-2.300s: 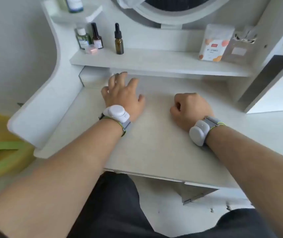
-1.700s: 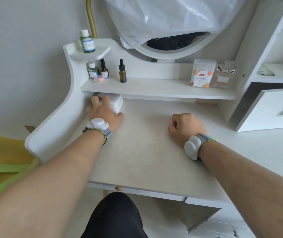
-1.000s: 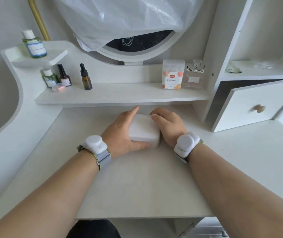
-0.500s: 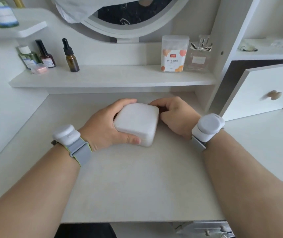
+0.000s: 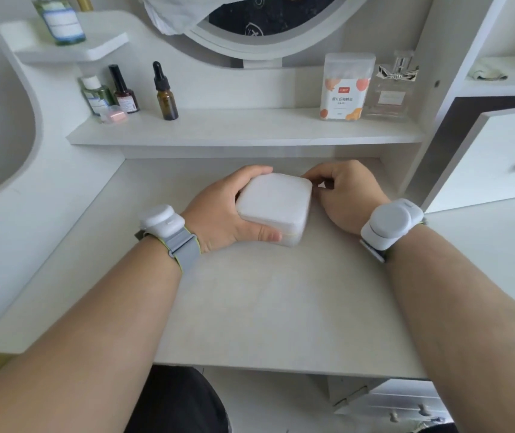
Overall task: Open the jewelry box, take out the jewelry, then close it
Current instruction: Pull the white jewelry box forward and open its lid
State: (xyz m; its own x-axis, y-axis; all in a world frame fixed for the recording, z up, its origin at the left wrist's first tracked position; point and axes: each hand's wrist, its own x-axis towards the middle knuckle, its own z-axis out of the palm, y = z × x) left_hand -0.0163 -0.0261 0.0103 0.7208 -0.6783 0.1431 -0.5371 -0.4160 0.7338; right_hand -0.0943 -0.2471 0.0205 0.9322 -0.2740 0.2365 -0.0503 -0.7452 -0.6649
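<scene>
A small white square jewelry box (image 5: 273,205) with rounded corners rests on the middle of the vanity desk (image 5: 265,307), its lid down. My left hand (image 5: 222,214) wraps its left side, thumb along the near edge and fingers over the far edge. My right hand (image 5: 345,195) sits at the box's right side, fingertips pinched against the far right corner. No jewelry shows.
A shelf (image 5: 243,126) behind the box carries small bottles (image 5: 165,95) at left, a cotton-swab pack (image 5: 345,87) and a perfume bottle (image 5: 390,89) at right. A round mirror (image 5: 268,26) stands above. A half-open white drawer (image 5: 500,157) juts out at right.
My left hand fetched the box from under the shelf at left and slid it to the desk's middle. My right hand uncurled from a fist and came to the box's right side.
</scene>
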